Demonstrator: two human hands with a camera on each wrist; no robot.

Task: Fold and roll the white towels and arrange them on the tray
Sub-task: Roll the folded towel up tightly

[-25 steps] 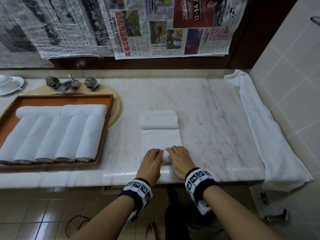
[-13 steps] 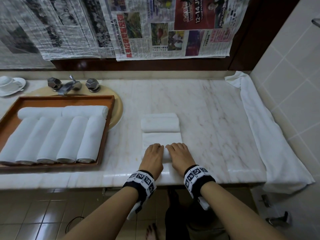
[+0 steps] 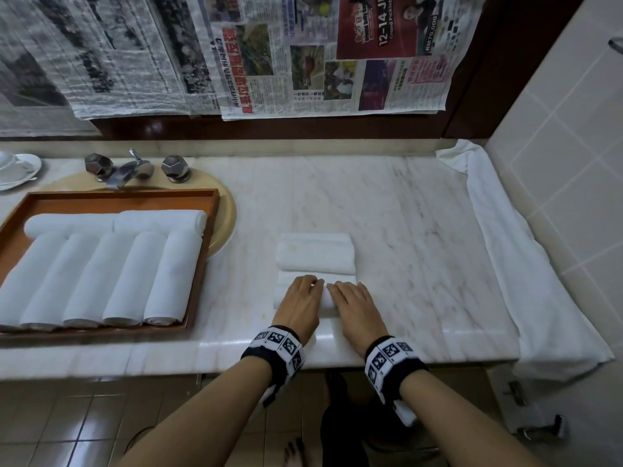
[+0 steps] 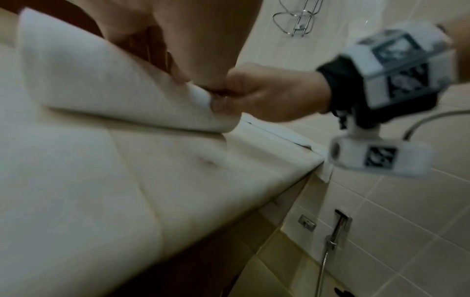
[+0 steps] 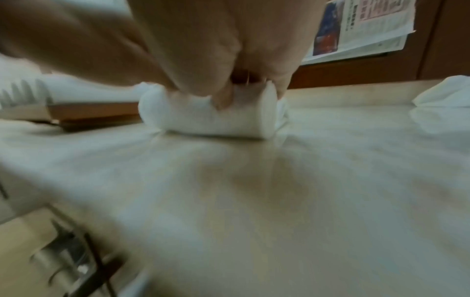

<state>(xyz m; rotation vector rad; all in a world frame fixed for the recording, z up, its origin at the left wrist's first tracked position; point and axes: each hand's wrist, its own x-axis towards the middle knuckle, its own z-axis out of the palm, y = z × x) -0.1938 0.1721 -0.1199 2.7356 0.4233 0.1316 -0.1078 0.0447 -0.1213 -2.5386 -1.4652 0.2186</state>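
While your left hand [image 3: 301, 303] and right hand [image 3: 350, 306] lie side by side on the towel roll [image 3: 328, 299], your fingers curve over its top and press it against the table [image 3: 404, 237]; the wrist views suggest the thumbs tuck in behind the roll, though blur makes that hard to confirm. You have the roll near the table's front edge, lying crosswise, with a short flat strip of the same towel showing just beyond your fingertips. Right behind that strip lies a second rolled towel [image 3: 316, 253], also crosswise, either touching the strip or just apart from it.

To your left, the wooden tray [image 3: 209, 230] sits partly over the sink basin [image 3: 226, 217], its near edge close to the table's front edge. It holds five rolled towels [image 3: 101, 278] side by side pointing toward you and two more laid end to end across the back. A band of bare marble separates the tray's right rim from the roll under your hands.

To your right, bare marble runs as far as a long white cloth [image 3: 526, 264] draped along the tiled wall and hanging over the front corner. Behind the second roll, the marble stays bare up to the back ledge under the newspaper sheets [image 3: 303, 55].
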